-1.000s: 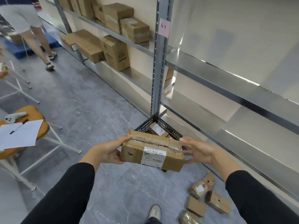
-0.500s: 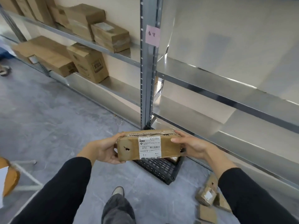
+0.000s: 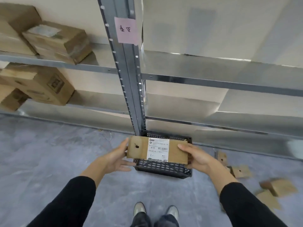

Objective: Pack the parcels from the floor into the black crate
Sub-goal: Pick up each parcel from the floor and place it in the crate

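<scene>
I hold a brown cardboard parcel (image 3: 139, 149) with a white label level over the black crate (image 3: 162, 168), which stands on the grey floor at the foot of the shelf post. My left hand (image 3: 114, 158) supports its left end with fingers spread beneath. My right hand (image 3: 195, 155) grips its right end, thumb on top. The parcel hides most of the crate's inside. Several small brown parcels (image 3: 241, 171) lie on the floor to the right.
A metal shelf rack runs along the wall behind the crate, its grey post (image 3: 129, 79) carrying a pink note (image 3: 126, 30). Cardboard boxes (image 3: 57, 41) sit on the left shelves. My shoes (image 3: 139, 209) stand just before the crate.
The view has swung to face the rack squarely. The parcel has moved forward and now sits over the crate, label up, with both hands still on it.
</scene>
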